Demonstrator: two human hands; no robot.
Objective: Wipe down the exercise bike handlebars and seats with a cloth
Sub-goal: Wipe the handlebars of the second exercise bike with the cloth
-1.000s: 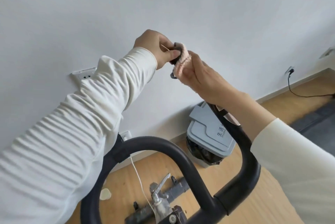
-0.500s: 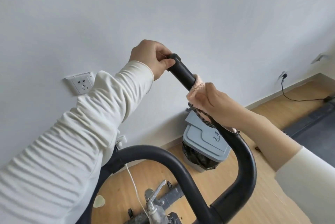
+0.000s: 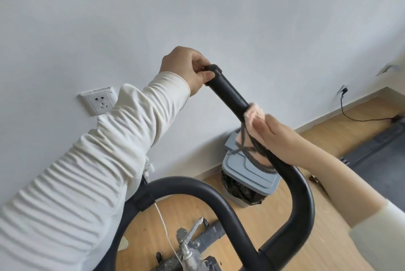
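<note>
The exercise bike's black padded handlebar (image 3: 230, 93) rises from the lower middle up to a capped tip at the centre. My left hand (image 3: 186, 69) grips that tip. My right hand (image 3: 276, 137) is closed around the bar lower down, holding a pink cloth (image 3: 254, 114) with a dark grey corded edge (image 3: 252, 154) pressed against the bar. A second curved part of the handlebar (image 3: 197, 191) loops across the bottom. The seat is out of view.
A white wall fills the background, with a socket (image 3: 99, 101) at the left and a plugged cable (image 3: 344, 104) at the right. A grey lidded bin with a black liner (image 3: 247, 181) stands on the wooden floor behind the bar. Bike frame parts (image 3: 188, 246) lie below.
My right hand with the cloth has slid down the bar from the tip to its middle. My left hand has stayed on the tip, now uncovered.
</note>
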